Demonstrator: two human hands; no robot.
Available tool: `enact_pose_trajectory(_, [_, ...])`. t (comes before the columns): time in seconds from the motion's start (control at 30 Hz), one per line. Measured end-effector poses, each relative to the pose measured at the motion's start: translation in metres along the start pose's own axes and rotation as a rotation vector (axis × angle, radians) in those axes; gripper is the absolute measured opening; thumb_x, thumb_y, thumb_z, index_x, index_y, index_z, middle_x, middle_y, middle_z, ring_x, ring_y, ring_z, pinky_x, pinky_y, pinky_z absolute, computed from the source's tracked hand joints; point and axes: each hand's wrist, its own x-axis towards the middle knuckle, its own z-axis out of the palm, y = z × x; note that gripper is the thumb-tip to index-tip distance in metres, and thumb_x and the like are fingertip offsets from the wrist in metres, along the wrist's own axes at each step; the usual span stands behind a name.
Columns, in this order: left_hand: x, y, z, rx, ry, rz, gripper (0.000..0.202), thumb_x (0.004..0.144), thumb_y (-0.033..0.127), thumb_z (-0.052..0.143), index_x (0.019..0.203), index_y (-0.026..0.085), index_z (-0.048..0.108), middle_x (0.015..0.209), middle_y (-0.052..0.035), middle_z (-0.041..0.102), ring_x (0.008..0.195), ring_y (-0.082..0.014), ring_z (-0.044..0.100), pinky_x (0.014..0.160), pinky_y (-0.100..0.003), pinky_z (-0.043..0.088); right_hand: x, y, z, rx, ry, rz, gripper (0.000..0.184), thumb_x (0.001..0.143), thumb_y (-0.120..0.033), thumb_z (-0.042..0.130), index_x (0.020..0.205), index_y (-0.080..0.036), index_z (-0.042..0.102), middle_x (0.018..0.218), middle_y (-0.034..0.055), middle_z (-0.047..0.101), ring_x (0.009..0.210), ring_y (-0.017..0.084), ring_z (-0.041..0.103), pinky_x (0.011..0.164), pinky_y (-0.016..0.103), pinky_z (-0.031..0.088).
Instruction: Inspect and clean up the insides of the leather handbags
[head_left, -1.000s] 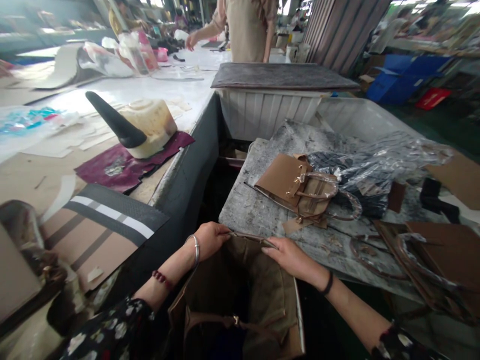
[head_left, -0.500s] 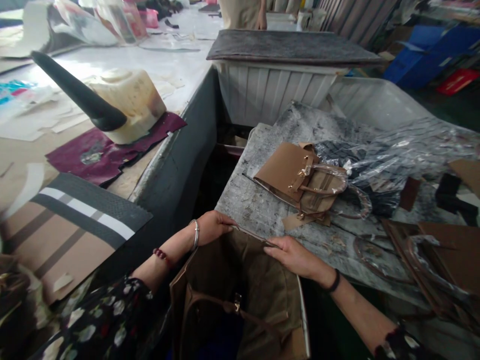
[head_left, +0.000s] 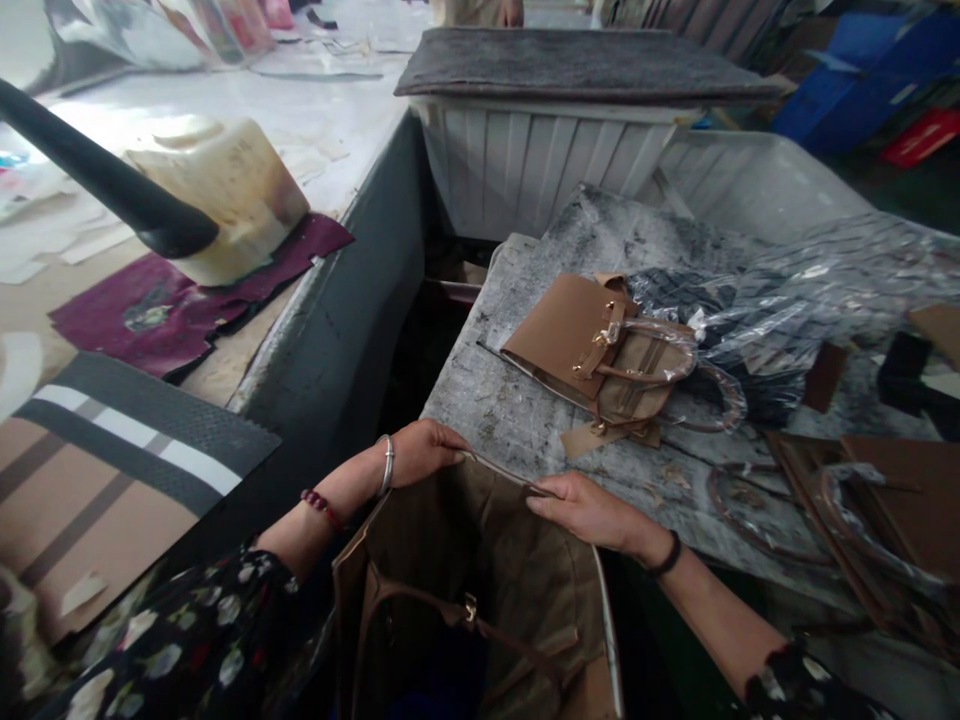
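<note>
A brown handbag (head_left: 517, 560) stands open in front of me, its tan lining showing and a strap with a metal clasp crossing its mouth. Its far rim is pinched at the left by my left hand (head_left: 424, 452), which wears a silver bangle. At the right part of the same rim, my right hand (head_left: 589, 510) grips with thumb and fingers. The bag's lower part is dark and hard to make out. Beyond my hands a tan handbag (head_left: 559, 325) with wrapped handles lies on the grey worktable (head_left: 469, 400).
Clear plastic wrap (head_left: 810, 290) and more brown bag pieces (head_left: 900, 490) lie at the right. On the left bench sit a stained plastic container (head_left: 255, 190) with a black spout, a maroon scrap (head_left: 142, 310) and a striped panel (head_left: 135, 440). A co-worker's hand (head_left: 511, 12) shows at the top.
The view has shifted slightly, so the left bench and the far bin sit further left and higher. Both hands keep their hold on the bag's rim.
</note>
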Motion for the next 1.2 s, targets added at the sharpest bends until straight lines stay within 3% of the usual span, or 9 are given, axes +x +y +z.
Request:
enact_pose_trajectory(0.17, [-0.004, 0.009, 0.004, 0.068, -0.003, 0.006, 0.024, 0.069, 0.026, 0.05, 0.078, 0.017, 0.069, 0.076, 0.0007, 0.07, 0.076, -0.0174, 0.06, 0.071, -0.022, 0.045, -0.002, 0.003, -0.002, 0.054, 0.021, 0.011, 0.035, 0.079, -0.045, 0.043, 0.062, -0.015, 0.044, 0.054, -0.006, 0.031, 0.048, 0.006, 0.027, 0.044, 0.019, 0.025])
enact_pose_trajectory(0.3, [-0.019, 0.031, 0.004, 0.216, 0.057, 0.005, 0.025, 0.07, 0.025, 0.048, 0.078, 0.018, 0.07, 0.077, 0.0009, 0.07, 0.079, -0.0186, 0.06, 0.071, -0.022, 0.044, -0.008, -0.005, -0.001, 0.034, 0.064, -0.024, 0.033, 0.078, -0.044, 0.046, 0.063, -0.014, 0.049, 0.054, -0.0054, 0.036, 0.049, 0.007, 0.03, 0.046, 0.019, 0.028])
enact_pose_trajectory(0.5, [-0.044, 0.059, -0.006, 0.476, 0.128, -0.085, 0.025, 0.067, 0.017, 0.049, 0.078, 0.021, 0.071, 0.075, 0.0008, 0.07, 0.082, -0.0208, 0.061, 0.071, -0.023, 0.042, -0.005, -0.021, 0.02, 0.086, 0.079, -0.071, 0.025, 0.075, -0.039, 0.051, 0.074, -0.015, 0.057, 0.064, -0.0024, 0.051, 0.059, 0.011, 0.043, 0.054, 0.02, 0.036])
enact_pose_trajectory(0.7, [-0.039, 0.049, -0.009, 0.515, 0.174, -0.119, 0.025, 0.067, 0.017, 0.05, 0.078, 0.02, 0.071, 0.075, 0.0, 0.07, 0.083, -0.0215, 0.06, 0.069, -0.023, 0.043, 0.001, -0.019, 0.03, -0.071, 0.231, -0.105, 0.021, 0.078, -0.034, 0.049, 0.071, -0.015, 0.054, 0.064, -0.0021, 0.048, 0.062, 0.012, 0.045, 0.056, 0.021, 0.035])
enact_pose_trajectory(0.87, [-0.029, 0.04, -0.01, 0.498, 0.148, -0.081, 0.025, 0.067, 0.017, 0.05, 0.081, 0.019, 0.071, 0.077, 0.0001, 0.07, 0.083, -0.0203, 0.06, 0.07, -0.021, 0.043, 0.003, -0.006, 0.027, -0.006, 0.179, -0.172, 0.031, 0.082, -0.039, 0.042, 0.062, -0.016, 0.046, 0.055, -0.0052, 0.035, 0.052, 0.008, 0.034, 0.049, 0.02, 0.029])
enact_pose_trajectory(0.97, [-0.024, 0.038, -0.009, 0.481, 0.157, -0.078, 0.025, 0.068, 0.017, 0.05, 0.081, 0.019, 0.071, 0.076, 0.0008, 0.07, 0.083, -0.019, 0.06, 0.07, -0.02, 0.043, 0.004, -0.004, 0.025, 0.015, 0.152, -0.159, 0.032, 0.082, -0.04, 0.042, 0.064, -0.015, 0.049, 0.054, -0.0047, 0.039, 0.05, 0.009, 0.037, 0.048, 0.021, 0.031])
enact_pose_trajectory(1.07, [-0.019, 0.039, -0.009, 0.495, 0.131, -0.073, 0.026, 0.069, 0.015, 0.049, 0.081, 0.019, 0.071, 0.075, 0.0017, 0.07, 0.082, -0.017, 0.06, 0.07, -0.018, 0.043, 0.006, -0.007, 0.022, 0.005, 0.19, -0.202, 0.027, 0.082, -0.038, 0.044, 0.081, -0.015, 0.057, 0.074, 0.0016, 0.057, 0.072, 0.016, 0.052, 0.068, 0.026, 0.041])
enact_pose_trajectory(1.13, [-0.016, 0.039, -0.01, 0.51, 0.108, -0.076, 0.027, 0.069, 0.014, 0.048, 0.083, 0.018, 0.07, 0.075, 0.0018, 0.069, 0.082, -0.016, 0.06, 0.07, -0.017, 0.042, 0.008, -0.01, 0.019, 0.007, 0.219, -0.239, 0.026, 0.082, -0.034, 0.045, 0.095, -0.016, 0.058, 0.094, 0.0046, 0.06, 0.091, 0.018, 0.052, 0.085, 0.03, 0.038])
enact_pose_trajectory(1.2, [-0.012, 0.039, -0.012, 0.513, 0.103, -0.086, 0.028, 0.069, 0.013, 0.048, 0.085, 0.018, 0.07, 0.077, 0.0019, 0.07, 0.083, -0.0156, 0.06, 0.07, -0.017, 0.042, 0.012, -0.011, 0.015, 0.02, 0.2, -0.243, 0.028, 0.082, -0.032, 0.044, 0.101, -0.017, 0.057, 0.1, 0.0052, 0.06, 0.096, 0.019, 0.052, 0.089, 0.031, 0.036])
